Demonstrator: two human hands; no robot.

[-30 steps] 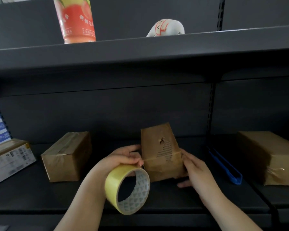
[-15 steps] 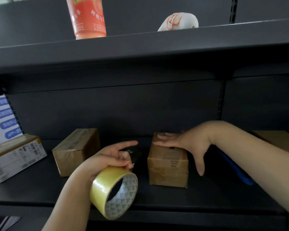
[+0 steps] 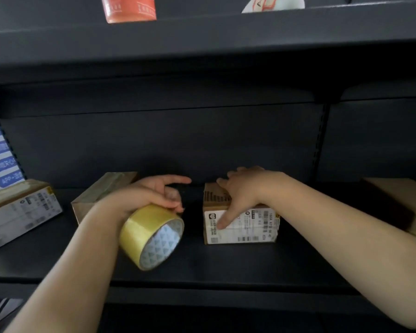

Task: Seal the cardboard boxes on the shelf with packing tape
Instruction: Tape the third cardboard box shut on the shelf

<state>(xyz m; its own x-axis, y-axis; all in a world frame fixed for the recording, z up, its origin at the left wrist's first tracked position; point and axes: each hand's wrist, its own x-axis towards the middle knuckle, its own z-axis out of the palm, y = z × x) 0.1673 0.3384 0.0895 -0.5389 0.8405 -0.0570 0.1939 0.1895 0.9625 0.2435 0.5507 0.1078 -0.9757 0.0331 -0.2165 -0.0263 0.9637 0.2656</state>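
A small cardboard box (image 3: pixel 250 230) with a white shipping label on its front stands in the middle of the dark shelf (image 3: pixel 226 263). My right hand (image 3: pixel 243 191) lies over its top, fingers toward the back and the thumb pressed down on the label. My left hand (image 3: pixel 151 193) holds a roll of yellow packing tape (image 3: pixel 151 236) just left of the box, forefinger pointing right. Behind my left wrist sits a taped brown box (image 3: pixel 101 188). At the far right a larger brown box (image 3: pixel 404 203) is partly hidden by my right forearm.
A labelled carton (image 3: pixel 19 210) lies at the left end of the shelf in front of a blue and white sign (image 3: pixel 0 155). On the upper shelf (image 3: pixel 226 27) stand an orange cup (image 3: pixel 129 8) and a white object (image 3: pixel 274 3).
The middle box went from tilted up on end to lying flat, then turned so its white label faces me. My right hand moved from its side onto its top. The tape roll stayed in my left hand.
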